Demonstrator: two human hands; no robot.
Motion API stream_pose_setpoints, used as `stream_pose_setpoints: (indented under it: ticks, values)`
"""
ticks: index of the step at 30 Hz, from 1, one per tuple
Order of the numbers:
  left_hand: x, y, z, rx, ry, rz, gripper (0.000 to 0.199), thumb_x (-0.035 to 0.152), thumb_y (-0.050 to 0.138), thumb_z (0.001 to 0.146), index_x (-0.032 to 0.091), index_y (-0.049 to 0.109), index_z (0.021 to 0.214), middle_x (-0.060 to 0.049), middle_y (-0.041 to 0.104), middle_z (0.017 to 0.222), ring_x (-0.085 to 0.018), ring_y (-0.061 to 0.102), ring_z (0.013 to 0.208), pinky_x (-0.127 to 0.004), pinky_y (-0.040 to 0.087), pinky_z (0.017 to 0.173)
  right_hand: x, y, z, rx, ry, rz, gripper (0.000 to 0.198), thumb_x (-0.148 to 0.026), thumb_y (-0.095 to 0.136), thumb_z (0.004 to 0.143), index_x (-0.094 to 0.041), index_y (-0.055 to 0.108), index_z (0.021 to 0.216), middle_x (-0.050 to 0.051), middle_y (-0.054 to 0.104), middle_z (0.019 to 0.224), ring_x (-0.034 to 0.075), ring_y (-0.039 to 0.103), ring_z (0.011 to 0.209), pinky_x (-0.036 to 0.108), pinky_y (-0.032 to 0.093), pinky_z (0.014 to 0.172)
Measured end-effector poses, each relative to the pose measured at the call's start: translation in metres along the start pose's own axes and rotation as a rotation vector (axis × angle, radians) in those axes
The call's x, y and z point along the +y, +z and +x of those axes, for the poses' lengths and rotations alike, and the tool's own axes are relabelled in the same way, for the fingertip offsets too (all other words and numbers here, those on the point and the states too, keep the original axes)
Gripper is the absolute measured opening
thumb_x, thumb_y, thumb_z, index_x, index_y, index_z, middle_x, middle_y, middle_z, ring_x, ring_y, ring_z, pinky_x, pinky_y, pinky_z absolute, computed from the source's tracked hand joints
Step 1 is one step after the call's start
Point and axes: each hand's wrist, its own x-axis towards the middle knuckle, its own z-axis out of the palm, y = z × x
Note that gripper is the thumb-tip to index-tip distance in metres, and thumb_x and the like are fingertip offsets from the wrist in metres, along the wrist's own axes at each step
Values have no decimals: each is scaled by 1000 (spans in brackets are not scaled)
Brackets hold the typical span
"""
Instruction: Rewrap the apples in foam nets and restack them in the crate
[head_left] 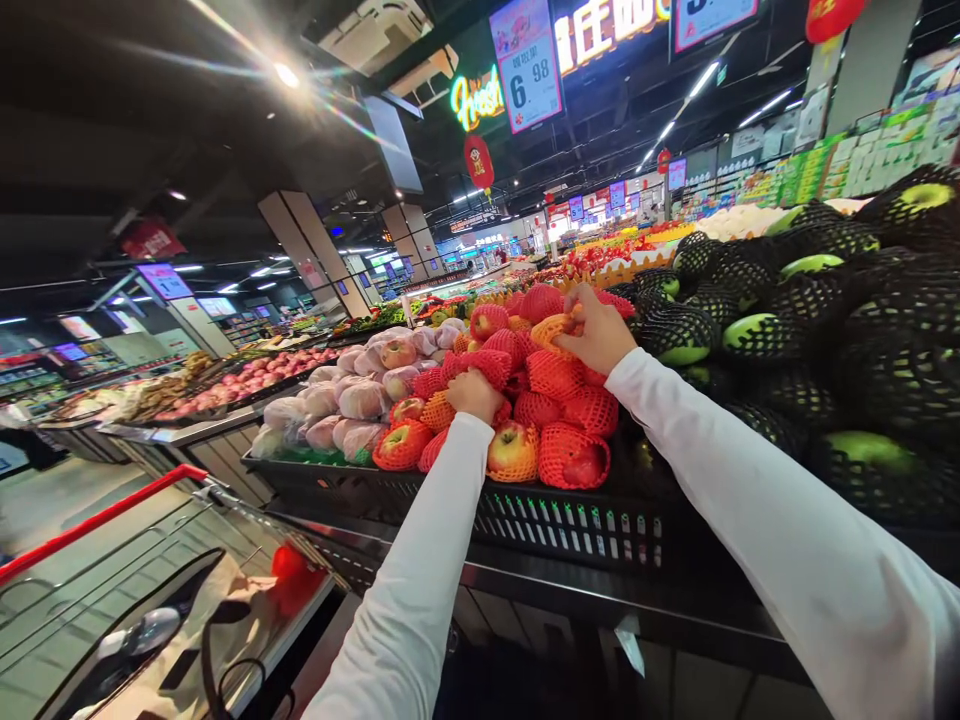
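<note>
My right hand (598,332) reaches over the back of the pile, its thumb and fingers closed on an orange foam net (551,335) around a fruit. My left hand (475,395) is lower and to the left, with bent fingers against an apple in a red foam net (489,368); its fingertips are partly hidden. Around both hands lie several apples in red and orange foam nets. At the front, an apple in an orange net (513,450) shows its red and yellow skin. A black slatted crate (570,525) holds the pile.
Pale bagged fruit (360,398) lies left of the apples. Dark-netted green melons (757,335) are heaped at the right. A shopping cart with a red handle (105,520) stands at lower left, with a bag (225,600) inside. A price sign (526,70) hangs overhead.
</note>
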Motion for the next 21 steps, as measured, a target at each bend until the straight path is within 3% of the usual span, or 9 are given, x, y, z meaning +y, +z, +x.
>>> stream_pose_setpoints:
  ticks: [5, 12, 17, 21]
  values:
    - [-4, 0, 0, -4, 4, -6, 49, 27, 67, 76, 2, 63, 119, -29, 65, 118, -39, 63, 115, -45, 51, 91, 1, 1, 0, -43, -12, -76, 21, -18, 72, 73, -19, 51, 79, -2, 62, 71, 15, 56, 65, 27, 38, 64]
    - [-34, 2, 5, 47, 100, -124, 55, 48, 77, 67, 13, 68, 108, -21, 70, 113, -38, 65, 108, -42, 52, 87, 2, 3, 1, 27, -4, -54, 17, -17, 71, 72, -19, 56, 79, 0, 67, 83, 19, 63, 79, 30, 43, 74]
    - [-41, 4, 10, 164, 140, -221, 56, 52, 77, 64, 17, 65, 105, -14, 70, 110, -32, 66, 106, -37, 51, 88, -1, 1, 0, 57, 45, -54, 29, -21, 74, 68, -19, 50, 84, -1, 61, 75, 17, 58, 67, 26, 39, 63]
    - [-39, 2, 9, 195, 127, -239, 55, 50, 76, 65, 15, 64, 105, -15, 69, 109, -30, 65, 106, -36, 50, 91, -1, 1, 0, 7, 17, -97, 26, -20, 74, 69, -18, 48, 73, -2, 58, 69, 14, 51, 62, 25, 34, 62]
